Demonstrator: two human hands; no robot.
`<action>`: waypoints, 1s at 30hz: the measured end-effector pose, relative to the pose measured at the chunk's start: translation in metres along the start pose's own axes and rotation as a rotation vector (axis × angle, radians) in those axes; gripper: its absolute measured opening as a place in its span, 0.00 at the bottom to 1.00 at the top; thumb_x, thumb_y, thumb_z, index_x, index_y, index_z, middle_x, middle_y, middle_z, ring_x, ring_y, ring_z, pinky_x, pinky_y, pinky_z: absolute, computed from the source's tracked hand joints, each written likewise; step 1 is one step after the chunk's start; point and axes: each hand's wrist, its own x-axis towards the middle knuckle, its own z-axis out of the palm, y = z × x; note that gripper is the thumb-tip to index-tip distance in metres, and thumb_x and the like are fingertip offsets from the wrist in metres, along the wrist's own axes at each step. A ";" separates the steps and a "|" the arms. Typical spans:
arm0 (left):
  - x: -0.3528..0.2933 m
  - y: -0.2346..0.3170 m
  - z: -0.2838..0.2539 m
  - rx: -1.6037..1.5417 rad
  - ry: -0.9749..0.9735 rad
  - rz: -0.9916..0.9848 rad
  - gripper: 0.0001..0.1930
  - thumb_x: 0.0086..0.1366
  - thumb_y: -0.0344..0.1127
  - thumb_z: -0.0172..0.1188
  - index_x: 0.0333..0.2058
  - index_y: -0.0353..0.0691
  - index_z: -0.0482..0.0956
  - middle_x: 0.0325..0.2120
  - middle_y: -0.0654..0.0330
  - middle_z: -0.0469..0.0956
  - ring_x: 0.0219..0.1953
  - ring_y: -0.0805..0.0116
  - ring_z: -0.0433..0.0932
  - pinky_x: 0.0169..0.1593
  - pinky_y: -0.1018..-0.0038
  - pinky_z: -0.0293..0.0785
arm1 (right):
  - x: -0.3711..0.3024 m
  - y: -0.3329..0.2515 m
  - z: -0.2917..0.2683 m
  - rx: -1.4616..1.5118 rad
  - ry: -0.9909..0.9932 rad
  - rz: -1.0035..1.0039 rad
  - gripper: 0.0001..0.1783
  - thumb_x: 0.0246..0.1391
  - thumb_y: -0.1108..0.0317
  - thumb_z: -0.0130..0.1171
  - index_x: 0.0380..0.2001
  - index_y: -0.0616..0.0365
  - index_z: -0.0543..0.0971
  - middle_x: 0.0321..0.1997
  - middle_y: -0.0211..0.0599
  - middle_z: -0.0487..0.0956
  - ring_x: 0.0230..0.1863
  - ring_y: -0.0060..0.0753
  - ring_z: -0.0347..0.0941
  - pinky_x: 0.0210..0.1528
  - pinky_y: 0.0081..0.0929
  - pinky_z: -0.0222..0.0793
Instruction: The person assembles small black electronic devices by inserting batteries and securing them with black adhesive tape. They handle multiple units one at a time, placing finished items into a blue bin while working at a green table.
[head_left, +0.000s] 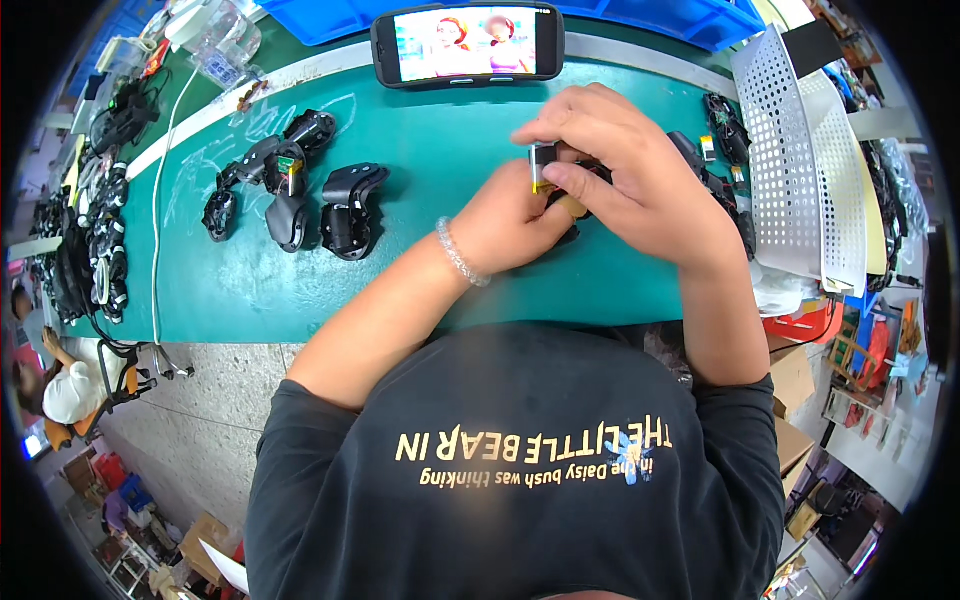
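Over the right half of the green table, my two hands meet. Between the thumb and fingers of my right hand [630, 165] is a small flat silver battery [537, 172] with yellow tape at its lower end and a black patch on top. Close beneath it, my left hand [515, 215] is closed around a black plastic housing [592, 182], mostly hidden by the fingers. Whether the battery touches the housing cannot be seen. To the left lie several black curved plastic housings [352, 205]; one opened housing [285, 170] shows a green circuit board.
A phone [468, 46] with a lit screen stands at the table's far edge, before blue bins [650, 20]. More black parts [727, 130] lie beside a white perforated basket [790, 160] on the right. A white cable [158, 220] crosses the left side. Another person [70, 390] sits far left.
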 end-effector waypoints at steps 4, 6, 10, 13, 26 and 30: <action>0.003 0.006 -0.003 -0.018 -0.043 -0.090 0.13 0.60 0.27 0.49 0.45 0.34 0.70 0.23 0.55 0.75 0.26 0.67 0.74 0.30 0.71 0.70 | 0.001 -0.003 -0.001 0.065 0.075 0.077 0.13 0.44 0.80 0.56 0.37 0.62 0.73 0.31 0.36 0.71 0.33 0.31 0.67 0.37 0.24 0.63; 0.005 0.012 -0.002 -0.076 -0.006 -0.130 0.15 0.60 0.28 0.49 0.47 0.35 0.67 0.24 0.54 0.75 0.26 0.65 0.74 0.31 0.69 0.70 | -0.006 -0.007 -0.001 0.118 0.214 0.098 0.12 0.43 0.79 0.57 0.35 0.63 0.73 0.29 0.38 0.72 0.32 0.34 0.69 0.36 0.28 0.65; 0.005 0.012 0.000 -0.078 0.020 -0.173 0.15 0.62 0.27 0.48 0.48 0.37 0.63 0.29 0.53 0.75 0.30 0.64 0.75 0.35 0.69 0.71 | -0.027 -0.003 -0.006 0.193 0.330 0.303 0.10 0.49 0.78 0.55 0.36 0.66 0.73 0.30 0.33 0.73 0.31 0.23 0.66 0.38 0.21 0.64; 0.003 0.009 0.001 0.106 -0.007 -0.074 0.13 0.63 0.25 0.48 0.47 0.36 0.64 0.35 0.57 0.75 0.36 0.71 0.75 0.38 0.76 0.72 | -0.031 0.004 -0.005 0.394 0.343 0.483 0.09 0.50 0.78 0.53 0.37 0.66 0.73 0.31 0.33 0.73 0.33 0.22 0.67 0.39 0.20 0.64; 0.003 0.000 0.005 0.128 0.032 0.136 0.14 0.54 0.17 0.49 0.40 0.34 0.72 0.35 0.53 0.74 0.39 0.60 0.74 0.45 0.70 0.70 | -0.027 0.035 -0.007 0.556 -0.041 0.285 0.12 0.58 0.73 0.45 0.44 0.65 0.71 0.32 0.34 0.74 0.35 0.24 0.68 0.38 0.25 0.65; 0.000 0.015 0.002 -0.054 0.007 -0.097 0.11 0.58 0.16 0.47 0.40 0.32 0.71 0.39 0.58 0.71 0.43 0.72 0.72 0.47 0.78 0.68 | -0.038 0.021 -0.018 0.459 -0.022 0.404 0.14 0.56 0.71 0.48 0.46 0.61 0.66 0.32 0.39 0.75 0.34 0.30 0.72 0.36 0.29 0.66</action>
